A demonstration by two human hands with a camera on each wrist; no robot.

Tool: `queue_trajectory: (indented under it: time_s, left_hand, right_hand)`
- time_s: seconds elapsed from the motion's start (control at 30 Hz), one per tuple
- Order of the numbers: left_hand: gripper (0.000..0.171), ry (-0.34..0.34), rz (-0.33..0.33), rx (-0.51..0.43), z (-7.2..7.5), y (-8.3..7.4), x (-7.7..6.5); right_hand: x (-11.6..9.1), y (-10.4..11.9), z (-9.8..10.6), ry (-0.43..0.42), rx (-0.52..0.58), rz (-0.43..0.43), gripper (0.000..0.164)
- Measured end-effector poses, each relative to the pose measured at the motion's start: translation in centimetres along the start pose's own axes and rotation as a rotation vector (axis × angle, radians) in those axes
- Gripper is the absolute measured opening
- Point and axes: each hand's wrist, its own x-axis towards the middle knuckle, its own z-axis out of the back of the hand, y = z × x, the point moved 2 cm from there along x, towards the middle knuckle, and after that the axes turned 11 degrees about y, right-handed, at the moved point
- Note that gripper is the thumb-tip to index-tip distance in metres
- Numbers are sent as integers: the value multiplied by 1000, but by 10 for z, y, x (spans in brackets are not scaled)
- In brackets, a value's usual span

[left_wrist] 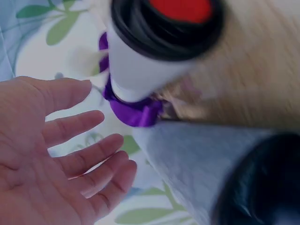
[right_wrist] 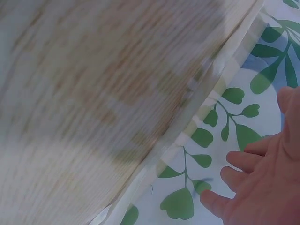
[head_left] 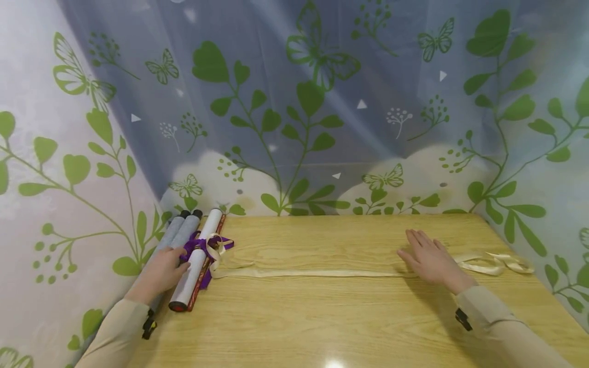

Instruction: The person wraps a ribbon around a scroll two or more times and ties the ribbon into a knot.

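At the table's left side, a white tube (head_left: 195, 271) with a black and red end lies beside a red patterned strip (head_left: 202, 284) and two grey rolls (head_left: 189, 224) with black ends. A purple ribbon (head_left: 190, 244) and a loop of cream ribbon wrap the white tube. My left hand (head_left: 162, 273) is over the grey rolls, next to the white tube; the left wrist view shows its fingers (left_wrist: 101, 157) spread and holding nothing. From the tube, the cream ribbon (head_left: 317, 273) runs across to the right. Above it hovers my right hand (head_left: 428, 260), palm down, fingers extended.
The wooden table (head_left: 322, 317) stands against a backdrop curtain (head_left: 257, 168) printed with green leaves and butterflies, which also covers both sides. Beyond my right hand, the ribbon's loose end (head_left: 497, 263) lies in curls near the table's right edge.
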Motion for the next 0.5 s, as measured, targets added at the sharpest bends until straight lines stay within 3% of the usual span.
queue_trajectory:
  time_s: [0.27, 0.5]
  left_hand:
    - [54, 99, 78, 46, -1, 27, -13]
    - [83, 292, 237, -30, -2, 48, -20]
  right_hand:
    - [0, 1, -2, -12, -17, 17, 72]
    - [0, 4, -2, -12, -15, 16, 71]
